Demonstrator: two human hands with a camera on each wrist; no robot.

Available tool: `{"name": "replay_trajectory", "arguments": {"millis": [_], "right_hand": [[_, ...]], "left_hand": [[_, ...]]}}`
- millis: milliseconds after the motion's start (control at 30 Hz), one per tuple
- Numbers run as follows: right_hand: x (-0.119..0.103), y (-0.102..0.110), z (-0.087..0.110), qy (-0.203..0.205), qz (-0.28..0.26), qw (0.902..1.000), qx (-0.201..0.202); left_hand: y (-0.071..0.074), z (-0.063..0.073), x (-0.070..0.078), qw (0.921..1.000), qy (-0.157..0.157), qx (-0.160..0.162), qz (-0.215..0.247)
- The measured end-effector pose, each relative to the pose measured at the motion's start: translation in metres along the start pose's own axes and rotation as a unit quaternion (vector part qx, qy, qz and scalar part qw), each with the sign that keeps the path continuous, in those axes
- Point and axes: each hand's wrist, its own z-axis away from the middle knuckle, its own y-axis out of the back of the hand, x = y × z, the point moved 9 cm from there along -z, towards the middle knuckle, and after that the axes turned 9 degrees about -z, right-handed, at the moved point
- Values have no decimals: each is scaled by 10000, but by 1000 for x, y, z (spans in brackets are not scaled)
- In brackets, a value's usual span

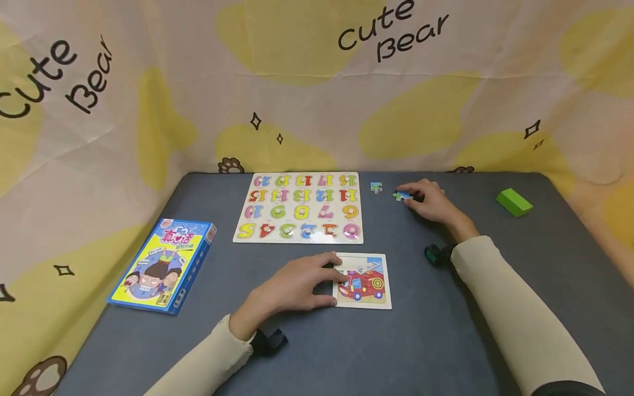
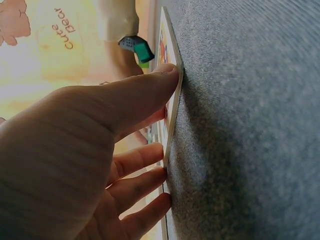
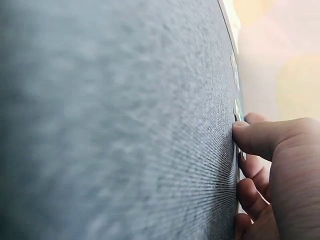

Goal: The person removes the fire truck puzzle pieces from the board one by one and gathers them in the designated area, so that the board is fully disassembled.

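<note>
Your right hand point(image 1: 433, 202) has a narrow grip: thumb and fingertips pinch a blue-and-green puzzle piece point(image 1: 399, 195) down at the far part of the surface point(image 1: 421, 341). The right wrist view shows the thumb tip low against the cloth, probably because so thin a piece can only be caught by its edge. Whether it has lifted at all, you cannot tell from here. A second piece point(image 1: 376, 187) lies flat just to its left, untouched.

Your left hand point(image 1: 302, 283) is spread fairly wide, its fingers reaching over the left side of the small car puzzle point(image 1: 351, 262), which lies near the middle of the surface, on the side closer to you. In the left wrist view the thumb rests on the board's edge; that contact seems meant to keep a light board from sliding. The car and some sky are in place, while the upper left looks bare, and leaving the right side uncovered keeps most of the picture in sight.

The number board point(image 1: 290, 204) lies flat beyond the car puzzle, the blue card box point(image 1: 156, 264) sits at the left, and the green block point(image 1: 514, 202) at the far right, all well apart from your fingers, so they seem unlikely to hinder you.
</note>
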Motion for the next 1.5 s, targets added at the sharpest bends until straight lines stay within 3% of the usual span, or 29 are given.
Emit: {"name": "replay_trajectory", "arguments": {"millis": [233, 467, 1067, 1500], "right_hand": [[12, 6, -1, -369, -241, 9982, 403], [24, 10, 2, -815, -1, 9937, 774], [33, 15, -12, -1295, 84, 9873, 911], [40, 15, -21, -1245, -24, 9884, 869]], "left_hand": [[1, 1, 1, 10000, -10, 47, 31], [0, 0, 0, 10000, -26, 45, 0], [1, 0, 0, 9999, -64, 90, 51], [1, -1, 0, 9999, -50, 66, -85]]}}
